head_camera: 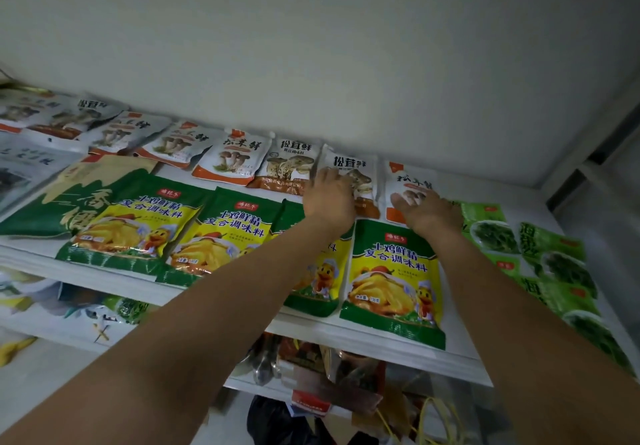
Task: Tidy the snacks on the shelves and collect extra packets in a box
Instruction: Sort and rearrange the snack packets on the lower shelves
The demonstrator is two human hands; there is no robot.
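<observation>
In the shelf's (311,332) back row, the left packet (358,165) is covered by the left hand (329,202), grip not to be told, and the right packet (414,179), just beside, by the right hand's (431,212) flat, spread fingers (403,201), both long axes running away.

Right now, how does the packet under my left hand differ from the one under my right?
The left packet, touched by the left hand, has bold block lettering and a brown bottom band; the right packet, under the right hand, has brush lettering and an orange band. The right packet carries an orange corner tab; the left packet shows none. Both are white with mushroom pictures.
</observation>
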